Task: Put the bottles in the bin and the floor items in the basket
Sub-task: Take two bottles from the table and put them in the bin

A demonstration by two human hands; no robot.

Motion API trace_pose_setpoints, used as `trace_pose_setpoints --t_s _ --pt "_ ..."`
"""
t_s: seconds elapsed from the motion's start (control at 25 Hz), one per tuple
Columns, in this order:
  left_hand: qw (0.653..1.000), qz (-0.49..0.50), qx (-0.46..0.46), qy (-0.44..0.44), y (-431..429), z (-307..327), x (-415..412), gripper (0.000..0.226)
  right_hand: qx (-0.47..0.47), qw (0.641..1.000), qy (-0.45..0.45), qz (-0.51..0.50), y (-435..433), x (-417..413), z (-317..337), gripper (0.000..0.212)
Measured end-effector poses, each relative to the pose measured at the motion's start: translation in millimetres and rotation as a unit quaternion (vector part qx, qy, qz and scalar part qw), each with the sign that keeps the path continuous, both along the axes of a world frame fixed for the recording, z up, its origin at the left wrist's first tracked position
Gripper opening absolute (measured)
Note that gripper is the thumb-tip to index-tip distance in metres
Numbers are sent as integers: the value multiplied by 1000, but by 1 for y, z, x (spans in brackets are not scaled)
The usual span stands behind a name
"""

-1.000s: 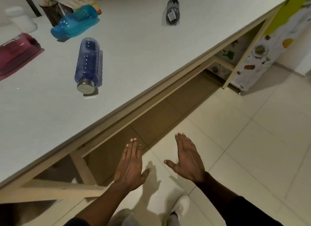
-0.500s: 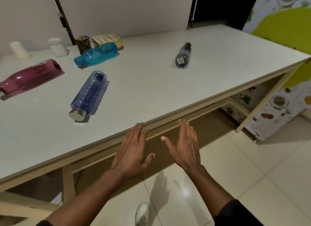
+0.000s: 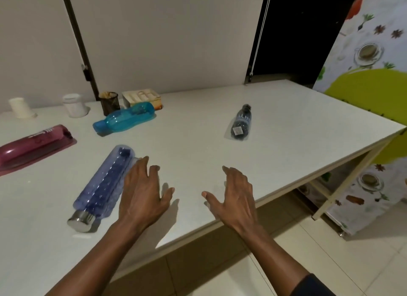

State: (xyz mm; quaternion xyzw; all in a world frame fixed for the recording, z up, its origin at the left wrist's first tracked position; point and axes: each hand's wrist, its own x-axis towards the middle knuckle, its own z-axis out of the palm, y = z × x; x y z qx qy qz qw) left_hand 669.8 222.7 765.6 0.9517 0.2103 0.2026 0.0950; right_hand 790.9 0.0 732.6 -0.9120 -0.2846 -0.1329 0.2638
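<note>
Far to the left of the left hand's fingers lies a maroon bottle [image 3: 33,145], flat on the table [image 3: 286,124] and well out of reach. Just left of those fingers lies the violet bottle [image 3: 103,185]. Its long axis runs on a slant, with the steel cap toward the person and the base away, roughly in line with the forearm. The left hand [image 3: 141,192] is spread wide and holds nothing. Its index tip sits by the bottle's far end, and I cannot tell whether it touches. This hand is plainly the nearer one, so a short sideways reach and a wrap across the barrel looks like the coming move.

Beyond the left fingertips, well apart, a teal bottle [image 3: 125,117] lies crosswise, with a mesh pot [image 3: 109,103] and a box [image 3: 142,97] behind it. None of these blocks the way.

The right hand [image 3: 235,196] is open too and also empty, with its thumb out. Ahead of its fingers [image 3: 229,171] and a little right lies a small dark bottle [image 3: 241,125], neck pointing away — a longer reach. Neither bin nor basket is in view.
</note>
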Motion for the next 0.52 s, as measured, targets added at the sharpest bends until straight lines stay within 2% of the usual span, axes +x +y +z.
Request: trace_pose_setpoints --t_s 0.2,0.36,0.4,0.52 --pt "996 68 27 59 62 0 28 69 -3 1000 10 -21 37 57 9 92" --pt "981 140 -43 127 88 6 39 90 -20 999 7 -39 58 111 22 91" --pt "976 166 -62 130 93 7 42 88 -27 998 15 -48 62 128 23 91" --pt "969 205 -103 93 94 3 50 50 -38 996 23 -79 70 175 26 91"
